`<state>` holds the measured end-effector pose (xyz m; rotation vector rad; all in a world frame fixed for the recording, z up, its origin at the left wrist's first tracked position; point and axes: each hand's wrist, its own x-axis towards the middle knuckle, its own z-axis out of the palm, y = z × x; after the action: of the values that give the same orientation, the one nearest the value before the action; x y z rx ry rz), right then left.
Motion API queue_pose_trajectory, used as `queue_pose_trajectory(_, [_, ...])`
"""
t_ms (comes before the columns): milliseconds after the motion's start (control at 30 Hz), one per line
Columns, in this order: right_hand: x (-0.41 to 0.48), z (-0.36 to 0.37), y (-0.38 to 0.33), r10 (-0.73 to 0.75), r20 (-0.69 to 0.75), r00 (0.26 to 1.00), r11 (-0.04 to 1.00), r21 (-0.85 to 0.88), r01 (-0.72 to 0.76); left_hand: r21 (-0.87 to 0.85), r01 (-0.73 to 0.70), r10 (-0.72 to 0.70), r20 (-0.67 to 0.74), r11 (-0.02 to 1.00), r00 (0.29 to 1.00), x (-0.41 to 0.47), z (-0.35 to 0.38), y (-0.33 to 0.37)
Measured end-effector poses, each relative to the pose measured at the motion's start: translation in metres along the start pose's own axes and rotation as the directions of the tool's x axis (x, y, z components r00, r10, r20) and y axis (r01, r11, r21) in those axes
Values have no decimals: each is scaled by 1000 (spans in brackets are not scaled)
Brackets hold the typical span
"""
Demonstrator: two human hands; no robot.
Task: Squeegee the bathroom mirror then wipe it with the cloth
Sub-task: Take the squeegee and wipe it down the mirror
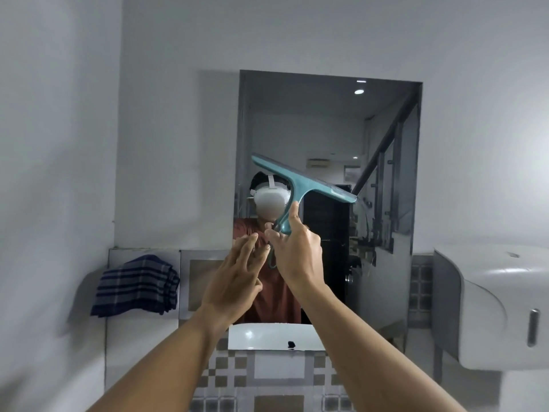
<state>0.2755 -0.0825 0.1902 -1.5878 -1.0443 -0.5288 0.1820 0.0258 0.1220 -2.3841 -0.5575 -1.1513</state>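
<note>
A tall rectangular mirror (383,138) hangs on the white wall ahead. My right hand (297,251) is shut on the handle of a teal squeegee (300,182), whose blade is tilted, left end high, in front of the middle of the mirror. Whether the blade touches the glass is unclear. My left hand (234,281) is open, fingers spread, just left of the handle and below it. A dark blue and grey checked cloth (136,286) hangs folded on a ledge at the left, below the mirror's level.
A white wall dispenser (499,307) juts out at the right. A white basin (267,337) sits under the mirror, above checkered tiles (234,373). The mirror reflects a person in a reddish shirt and a staircase.
</note>
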Motion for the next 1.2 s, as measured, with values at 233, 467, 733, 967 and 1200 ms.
queue_pose_trajectory(233, [0, -3, 2, -46, 4, 999, 997, -66, 46, 23, -10, 10, 5, 1000, 1000, -9, 8, 0])
queue_pose_trajectory(467, [1, -10, 6, -112, 25, 993, 990, -82, 114, 34, 23, -24, 5, 999, 1000, -17, 12, 6])
queue_pose_trajectory(733, [10, 2, -11, -107, 50, 993, 992, -61, 110, 24, 64, -65, 43, 998, 997, -20, 10, 7])
queue_pose_trajectory(967, [6, -29, -2, -191, 111, 975, 919, -328, 218, -1, 52, -52, 27, 999, 998, -20, 10, 6])
queue_pose_trajectory(1200, [5, -69, 17, -222, 185, 957, 788, -544, 288, 2, 31, -31, 21, 1000, 999, -20, 10, 5])
